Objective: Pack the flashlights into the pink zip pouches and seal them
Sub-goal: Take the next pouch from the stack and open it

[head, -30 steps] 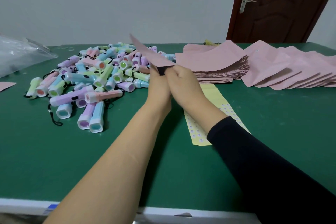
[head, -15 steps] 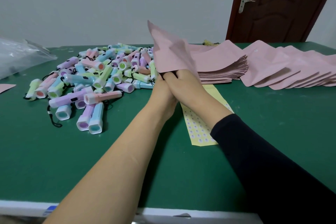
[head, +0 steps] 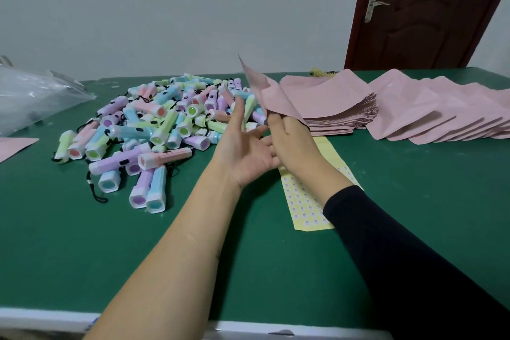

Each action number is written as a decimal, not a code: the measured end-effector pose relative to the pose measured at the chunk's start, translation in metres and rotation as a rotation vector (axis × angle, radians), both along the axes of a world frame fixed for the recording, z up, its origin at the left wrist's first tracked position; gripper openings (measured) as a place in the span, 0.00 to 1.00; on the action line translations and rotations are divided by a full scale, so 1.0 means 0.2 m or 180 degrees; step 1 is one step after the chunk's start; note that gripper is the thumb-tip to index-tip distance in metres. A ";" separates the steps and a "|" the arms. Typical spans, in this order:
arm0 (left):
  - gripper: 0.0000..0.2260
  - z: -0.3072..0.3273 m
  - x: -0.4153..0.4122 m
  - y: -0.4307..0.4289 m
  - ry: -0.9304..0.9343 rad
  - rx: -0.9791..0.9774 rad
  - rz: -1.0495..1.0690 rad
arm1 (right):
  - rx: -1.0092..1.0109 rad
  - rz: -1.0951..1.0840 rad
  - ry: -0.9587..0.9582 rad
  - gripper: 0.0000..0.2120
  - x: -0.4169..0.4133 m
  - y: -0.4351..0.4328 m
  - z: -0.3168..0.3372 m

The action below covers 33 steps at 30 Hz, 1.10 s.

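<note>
my left hand is letting go of the pouch, fingers opening toward the flashlights; my right hand is pinching it alone.

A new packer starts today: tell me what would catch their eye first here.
A sprawling heap of pastel flashlights fills the left of the green table. At the centre the right hand holds up a pink pouch, the left hand open beside it. Stacked pink pouches lie to the right.
</note>
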<state>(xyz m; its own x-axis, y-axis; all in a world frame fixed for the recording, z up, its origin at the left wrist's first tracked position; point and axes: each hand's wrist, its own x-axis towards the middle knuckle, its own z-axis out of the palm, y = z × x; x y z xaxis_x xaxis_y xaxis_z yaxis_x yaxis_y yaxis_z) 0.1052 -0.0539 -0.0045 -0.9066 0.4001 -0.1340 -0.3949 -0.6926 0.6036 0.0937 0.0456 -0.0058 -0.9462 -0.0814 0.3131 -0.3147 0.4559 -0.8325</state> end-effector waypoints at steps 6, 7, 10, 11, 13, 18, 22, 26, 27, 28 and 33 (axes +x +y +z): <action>0.32 0.02 0.04 0.02 0.0236 0.0003 -0.0317 | -0.0082 0.0102 -0.0169 0.20 0.00 -0.01 0.01; 0.35 0.02 0.04 0.02 0.0209 -0.0034 -0.0262 | -0.0158 0.0165 -0.0211 0.20 0.00 -0.02 0.00; 0.39 0.01 0.03 0.03 0.0206 0.0029 -0.0134 | -0.0365 0.0333 -0.0333 0.21 0.00 -0.05 -0.01; 0.38 0.00 0.02 0.04 0.0197 0.0048 -0.0094 | -0.0393 0.0346 -0.0350 0.21 0.00 -0.05 -0.02; 0.36 0.01 0.02 0.04 0.0182 0.0063 0.0000 | -0.0491 0.0343 -0.0282 0.20 0.00 -0.06 -0.04; 0.36 0.01 0.01 0.02 0.0212 0.0358 0.0167 | -0.0315 0.0235 0.0116 0.19 0.01 -0.05 -0.09; 0.34 0.01 0.01 0.02 0.0118 0.0486 0.0328 | -0.0060 0.0336 0.0329 0.13 0.03 -0.03 -0.09; 0.22 0.00 0.00 0.01 0.0075 0.0485 0.0499 | 0.0465 0.0459 0.0647 0.12 0.08 -0.04 -0.08; 0.20 0.00 0.00 0.00 0.0093 0.0480 0.0512 | 0.0584 0.0460 0.0718 0.11 0.09 -0.05 -0.08; 0.20 0.00 0.00 0.00 0.0116 0.0496 0.0518 | 0.0733 0.0441 0.0765 0.09 0.09 -0.05 -0.08; 0.21 0.00 0.00 -0.02 0.0285 0.0724 0.0339 | 0.1399 0.0267 0.0993 0.08 0.08 -0.06 -0.06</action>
<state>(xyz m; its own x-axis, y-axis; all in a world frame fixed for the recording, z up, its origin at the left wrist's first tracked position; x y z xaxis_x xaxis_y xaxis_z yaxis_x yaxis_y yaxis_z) 0.1050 -0.0569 -0.0036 -0.9494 0.3124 0.0311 -0.2645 -0.8493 0.4569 0.1103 0.0338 -0.0177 -0.7984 -0.3393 0.4974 -0.5667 0.7026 -0.4303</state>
